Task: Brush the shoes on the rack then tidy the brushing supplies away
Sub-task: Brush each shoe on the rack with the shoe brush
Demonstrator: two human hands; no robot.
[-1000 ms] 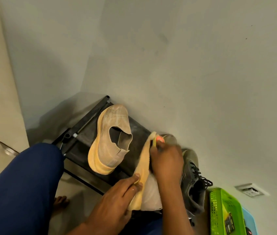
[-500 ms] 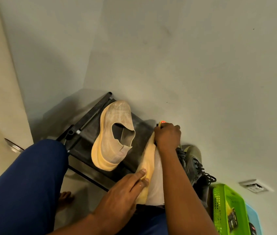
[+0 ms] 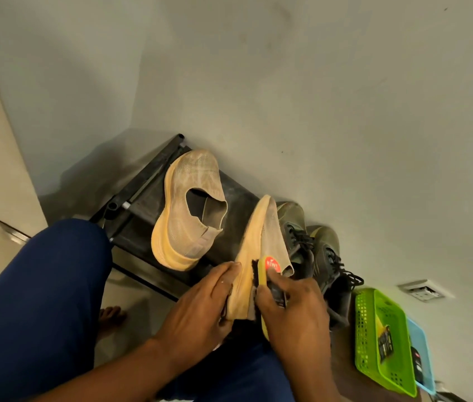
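A beige slip-on shoe (image 3: 261, 242) with a yellow sole stands tilted on its side at the rack's front. My left hand (image 3: 200, 309) grips its heel end. My right hand (image 3: 293, 317) holds a yellow shoe brush (image 3: 267, 271) with a red label and dark bristles pressed against the shoe's side near the heel. Its mate, a second beige shoe (image 3: 189, 210), lies on the black rack (image 3: 139, 198) to the left. Two dark green laced sneakers (image 3: 319, 250) sit on the rack to the right, partly hidden by the held shoe.
A green plastic basket (image 3: 386, 340) with a dark packet inside sits at the lower right, over a blue tray (image 3: 422, 352). A wall socket (image 3: 420, 290) is behind it. My blue-clad knee (image 3: 41, 300) fills the lower left, with a bare foot (image 3: 112, 314) below.
My right hand has drawn the brush back from the shoe's toe end to near its heel. The left hand keeps its hold on the shoe.
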